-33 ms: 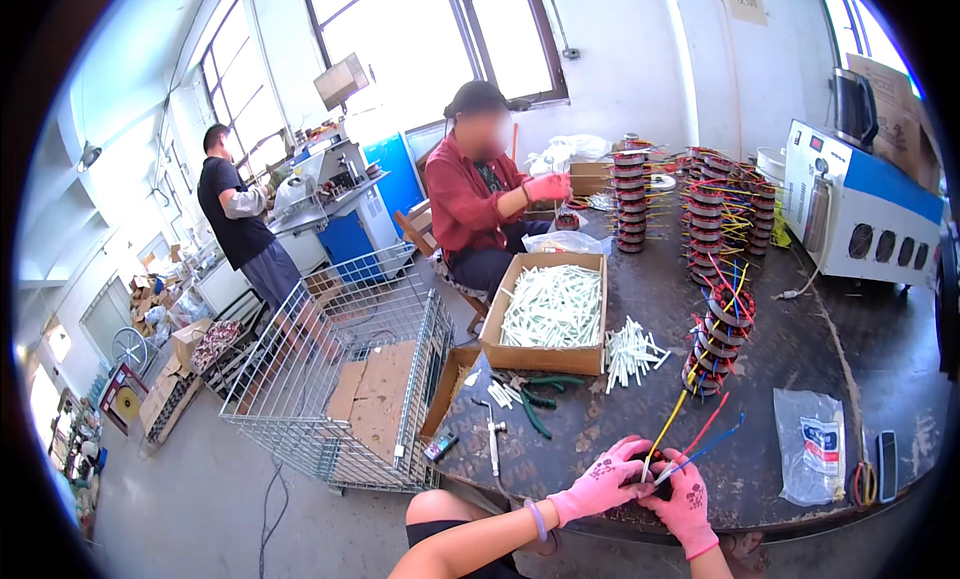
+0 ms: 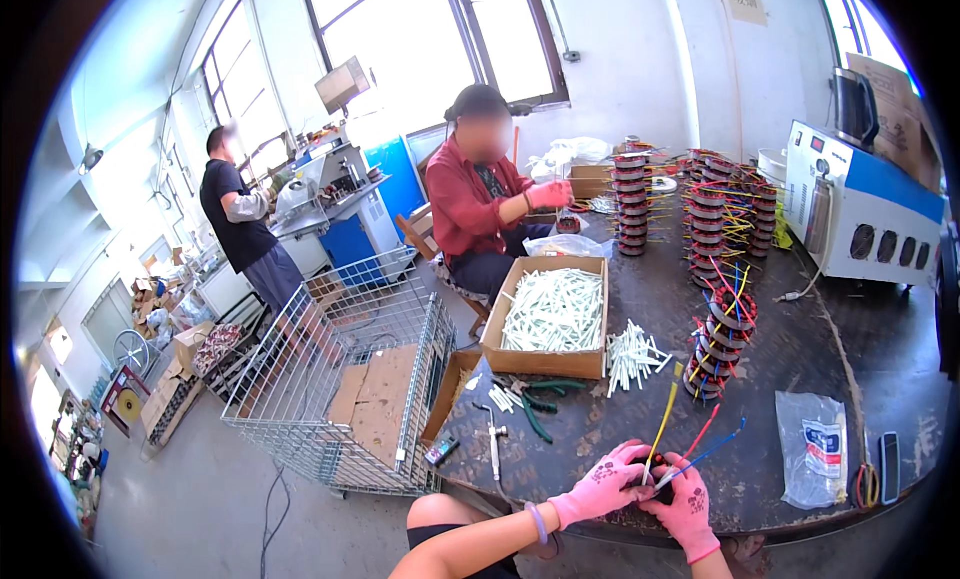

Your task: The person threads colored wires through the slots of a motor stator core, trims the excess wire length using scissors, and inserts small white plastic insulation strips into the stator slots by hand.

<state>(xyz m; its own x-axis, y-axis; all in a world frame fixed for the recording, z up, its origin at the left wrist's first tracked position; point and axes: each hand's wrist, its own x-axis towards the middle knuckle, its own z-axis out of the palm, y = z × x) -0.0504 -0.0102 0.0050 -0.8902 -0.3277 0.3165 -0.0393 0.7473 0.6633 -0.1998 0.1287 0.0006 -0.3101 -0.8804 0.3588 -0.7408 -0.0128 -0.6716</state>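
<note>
Both hands wear pink gloves and come together at the table's near edge around a small dark stator ring (image 2: pixel 660 467). My left hand (image 2: pixel 606 485) closes on its left side, fingers pinching near the base of the wires. On its right side my right hand (image 2: pixel 688 509) is wrapped, thumb and fingers close to the left ones. A yellow wire (image 2: pixel 659 419), a red wire (image 2: pixel 704 429) and a blue wire (image 2: pixel 713 446) rise from the ring, with pale sleeve pieces at their bases. Most of the ring is hidden by the gloves.
Beyond my hands are leaning stacked stators (image 2: pixel 720 349), loose white tubes (image 2: pixel 634 358), a cardboard box (image 2: pixel 545 361) of tubes and green-handled pliers (image 2: pixel 537 419). A torch nozzle (image 2: pixel 494 449) lies left, a plastic bag (image 2: pixel 812 449) right. A co-worker (image 2: pixel 470 199) sits across; a wire cage (image 2: pixel 340 379) stands left.
The yellow wire's free end has shifted slightly left. Both hands stay nearly in place around the stator.
</note>
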